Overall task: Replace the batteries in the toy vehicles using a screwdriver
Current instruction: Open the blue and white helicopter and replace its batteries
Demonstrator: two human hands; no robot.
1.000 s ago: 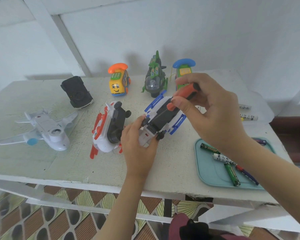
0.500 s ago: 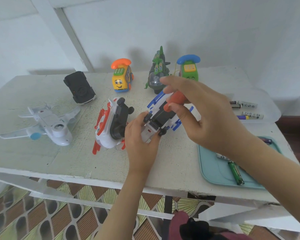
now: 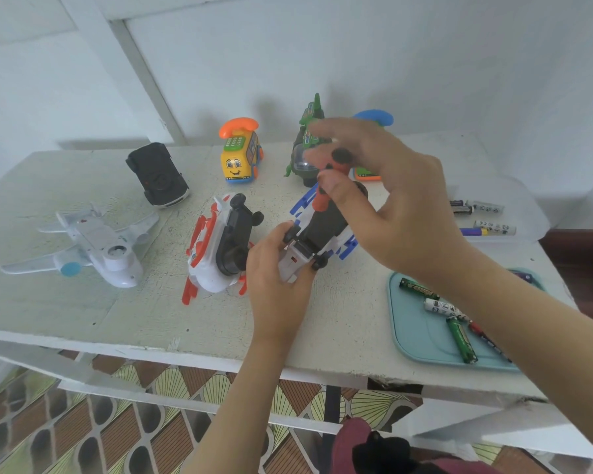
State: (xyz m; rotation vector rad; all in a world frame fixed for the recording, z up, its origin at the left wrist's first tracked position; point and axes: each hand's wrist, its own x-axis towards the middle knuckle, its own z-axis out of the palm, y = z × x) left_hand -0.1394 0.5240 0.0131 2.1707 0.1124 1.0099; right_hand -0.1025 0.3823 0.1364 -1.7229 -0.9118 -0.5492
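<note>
my left hand (image 3: 278, 271) gripped the blue-and-white toy vehicle (image 3: 322, 227), belly up, in the middle of the desk (image 3: 134, 313). my right hand (image 3: 401, 206) loosely pinched the screwdriver (image 3: 323, 199) standing on it. a grip that light could let the tip skip sideways and gouge the toy.

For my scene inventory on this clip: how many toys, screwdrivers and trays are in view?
Toys: 7 (white plane, black car, yellow phone bus, green helicopter, blue-handset phone toy, red-white vehicle, blue-white vehicle)
Screwdriver: 1
Tray: 1
Total: 9
Batteries left out: the arm hides some.
</note>
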